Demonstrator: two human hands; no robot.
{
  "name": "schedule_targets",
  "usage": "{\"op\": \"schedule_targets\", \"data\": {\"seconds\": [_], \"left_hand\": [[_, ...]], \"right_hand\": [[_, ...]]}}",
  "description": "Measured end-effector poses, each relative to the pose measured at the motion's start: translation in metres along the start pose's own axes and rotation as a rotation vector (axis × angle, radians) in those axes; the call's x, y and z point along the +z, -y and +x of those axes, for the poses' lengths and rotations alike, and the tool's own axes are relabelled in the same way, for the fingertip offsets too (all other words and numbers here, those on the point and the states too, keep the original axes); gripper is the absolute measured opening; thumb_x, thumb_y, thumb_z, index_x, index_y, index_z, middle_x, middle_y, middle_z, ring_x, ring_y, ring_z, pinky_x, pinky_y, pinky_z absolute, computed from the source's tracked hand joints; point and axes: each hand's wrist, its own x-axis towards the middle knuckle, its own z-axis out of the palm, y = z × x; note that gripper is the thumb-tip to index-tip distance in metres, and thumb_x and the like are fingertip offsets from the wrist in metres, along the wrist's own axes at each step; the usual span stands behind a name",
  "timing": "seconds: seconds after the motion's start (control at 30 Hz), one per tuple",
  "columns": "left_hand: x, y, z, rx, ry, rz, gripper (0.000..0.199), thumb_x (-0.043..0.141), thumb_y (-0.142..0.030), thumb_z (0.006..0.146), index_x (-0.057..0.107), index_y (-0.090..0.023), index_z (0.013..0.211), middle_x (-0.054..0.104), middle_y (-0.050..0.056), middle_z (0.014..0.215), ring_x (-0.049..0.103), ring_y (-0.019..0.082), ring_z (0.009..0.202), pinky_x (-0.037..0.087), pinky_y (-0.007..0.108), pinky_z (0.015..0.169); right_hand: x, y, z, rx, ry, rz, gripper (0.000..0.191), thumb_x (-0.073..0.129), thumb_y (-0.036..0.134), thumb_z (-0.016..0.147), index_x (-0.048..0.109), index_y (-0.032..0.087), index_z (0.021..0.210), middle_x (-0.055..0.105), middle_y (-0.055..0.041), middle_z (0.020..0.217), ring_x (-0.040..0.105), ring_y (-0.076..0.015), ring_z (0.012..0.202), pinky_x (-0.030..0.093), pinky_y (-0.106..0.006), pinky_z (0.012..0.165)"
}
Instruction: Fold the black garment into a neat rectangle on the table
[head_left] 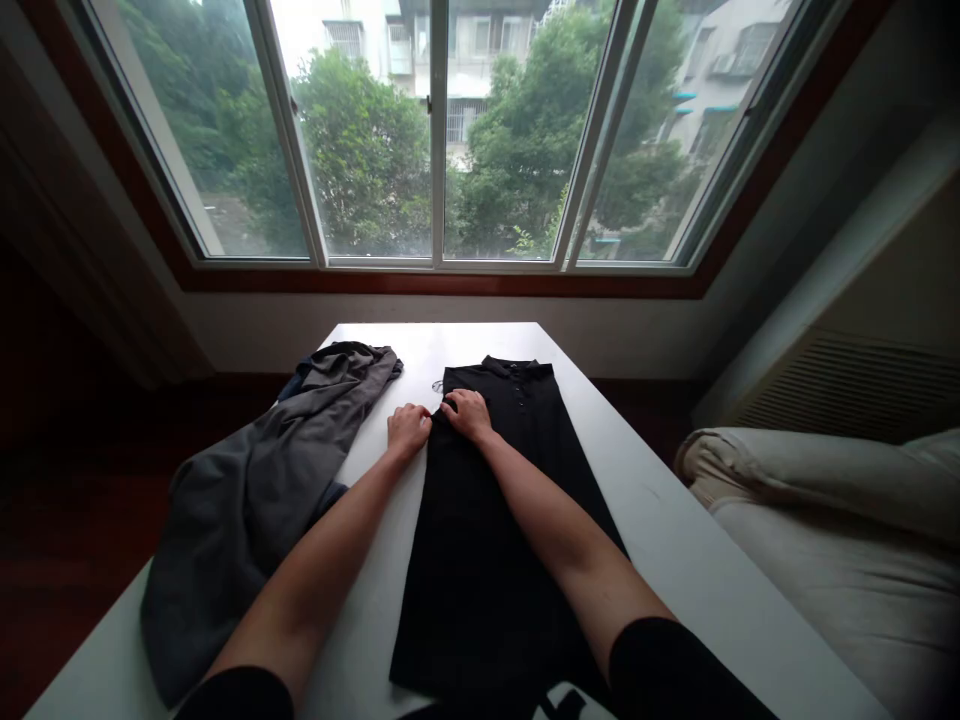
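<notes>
A black garment (501, 540) lies flat on the white table (690, 570), with a collar-like band and a short row of buttons at its far end. My left hand (409, 431) pinches the garment's left edge near the top. Close beside it, my right hand (468, 412) rests on the cloth, its curled fingers gripping the same edge; the fingertips are partly hidden. A thin dark loop (437, 386) shows just beyond the hands. To the left, a crumpled grey garment (262, 480) lies along the table, apart from the black one.
Dark blue cloth (294, 382) peeks out from under the grey garment. A light-coloured sofa (840, 530) stands against the table's right side. Beyond the far table edge are a wall and a wide window (439, 265) with a brown frame.
</notes>
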Motion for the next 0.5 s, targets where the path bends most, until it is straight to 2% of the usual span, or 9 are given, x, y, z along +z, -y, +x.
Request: {"op": "schedule_targets", "data": {"seconds": [0.07, 0.23, 0.4, 0.5], "left_hand": [[0.0001, 0.0000, 0.0000, -0.001, 0.001, -0.001, 0.025, 0.054, -0.033, 0.098, 0.075, -0.028, 0.110, 0.069, 0.007, 0.121, 0.058, 0.028, 0.116, 0.044, 0.039, 0.096], [0.0002, -0.0004, 0.0000, -0.009, 0.008, -0.003, 0.026, 0.054, -0.033, 0.098, 0.074, -0.029, 0.114, 0.069, 0.007, 0.123, 0.057, 0.027, 0.118, 0.043, 0.038, 0.097], [0.0011, 0.0000, 0.0005, -0.005, 0.004, -0.010, 0.026, 0.054, -0.033, 0.098, 0.075, -0.029, 0.114, 0.069, 0.007, 0.121, 0.058, 0.028, 0.117, 0.043, 0.038, 0.097], [0.0013, 0.0003, 0.0008, -0.003, 0.002, -0.012, 0.026, 0.054, -0.032, 0.098, 0.074, -0.029, 0.114, 0.069, 0.007, 0.122, 0.058, 0.028, 0.116, 0.043, 0.038, 0.097]], "right_hand": [[0.0000, -0.0010, -0.0002, 0.000, 0.014, -0.009, 0.043, 0.055, 0.050, 0.103, 0.066, 0.025, 0.136, 0.057, -0.0116, 0.147, 0.046, -0.0256, 0.141, 0.022, -0.047, 0.124], [0.0015, -0.0001, -0.0011, -0.019, 0.122, -0.035, 0.069, 0.062, 0.066, 0.095, 0.054, 0.027, 0.150, 0.039, -0.0130, 0.163, 0.028, -0.0310, 0.153, 0.014, -0.054, 0.126], [0.0012, 0.0013, 0.0001, 0.062, 0.029, -0.060, 0.058, 0.050, 0.049, 0.105, 0.045, 0.024, 0.157, 0.032, -0.0133, 0.167, 0.022, -0.0285, 0.157, 0.011, -0.053, 0.127], [0.0005, 0.0003, -0.0002, 0.059, 0.102, -0.052, 0.060, 0.052, 0.053, 0.104, 0.048, 0.022, 0.155, 0.034, -0.0148, 0.165, 0.024, -0.0302, 0.156, 0.012, -0.055, 0.127]]}}
